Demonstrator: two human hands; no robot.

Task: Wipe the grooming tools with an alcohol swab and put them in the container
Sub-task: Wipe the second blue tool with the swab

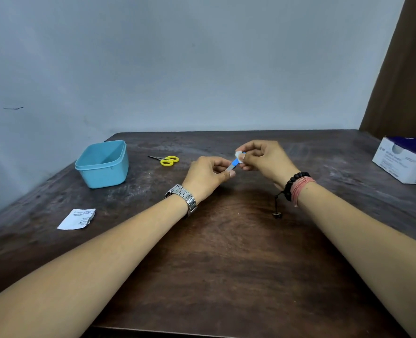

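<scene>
Fingertips [231, 173] of the left hand [205, 178] pinched the metal end of a small blue-handled tool [233, 165], probably a nail file, steadying it above the table [226, 240]. Just beyond, the right hand [265, 158] pressed a white swab [239, 156] around the blue end, likely to rub it clean. Yellow-handled scissors [166, 160] lay farther off, seemingly awaiting their turn, and the open blue container [103, 164] stood leftward within reach. I could not tell whether it held anything.
</scene>
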